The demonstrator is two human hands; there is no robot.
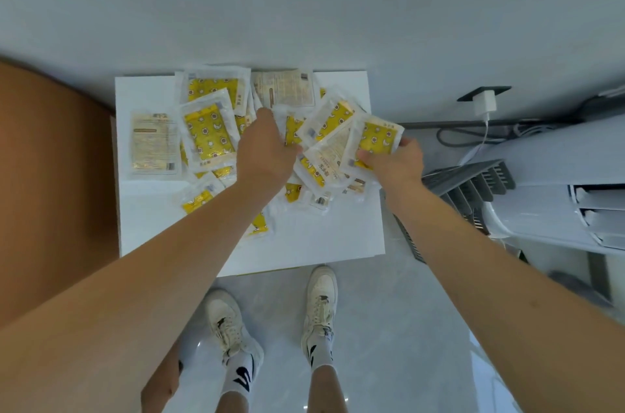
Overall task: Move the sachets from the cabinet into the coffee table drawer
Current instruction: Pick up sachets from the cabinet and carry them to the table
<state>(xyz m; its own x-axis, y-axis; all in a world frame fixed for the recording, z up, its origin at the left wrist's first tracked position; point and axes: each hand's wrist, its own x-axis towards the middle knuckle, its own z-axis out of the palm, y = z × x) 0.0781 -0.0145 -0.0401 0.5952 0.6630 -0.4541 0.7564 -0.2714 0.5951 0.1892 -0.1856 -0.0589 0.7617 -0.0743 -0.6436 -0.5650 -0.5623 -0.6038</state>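
Observation:
Several yellow-and-clear sachets (pixel 208 131) lie scattered on the white top of the cabinet (pixel 338 236). My right hand (pixel 395 164) grips a fanned bunch of sachets (pixel 375 136) above the cabinet's right edge. My left hand (pixel 265 148) reaches down into the middle of the pile with its fingers curled among the sachets; its fingertips are hidden. One sachet (pixel 154 145) lies face down at the left. No coffee table drawer is in view.
A brown panel (pixel 57 175) stands against the cabinet's left side. At right are a white appliance (pixel 558 196), a grey vented part (pixel 473 182) and a charger (pixel 485 103) plugged into a wall socket with its cables. My feet (pixel 270 321) stand on the pale tiled floor.

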